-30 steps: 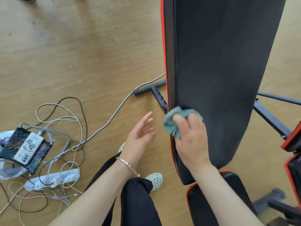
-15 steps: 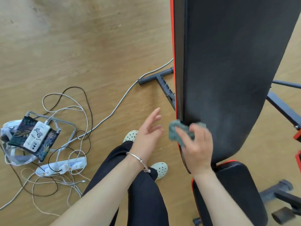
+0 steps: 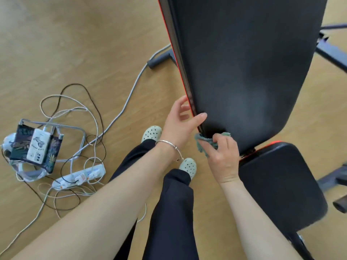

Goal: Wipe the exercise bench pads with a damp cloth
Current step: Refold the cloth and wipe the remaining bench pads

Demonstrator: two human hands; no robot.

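Light wooden plank floor fills the frame, with a white power strip in a tangle of cables at lower left. The long black padded backrest with red edge trim runs from centre to the top edge, above the black seat pad at lower right. The right hand clutches the crumpled teal cloth, pressed to the backrest's lower left corner, mid-frame. The left hand grasps the backrest's left edge, thumb across the front.

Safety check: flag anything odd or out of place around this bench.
A power strip and tangled cables sprawl loose on the floor left of the shoes, a likely trip risk. The back pad looks undamaged.
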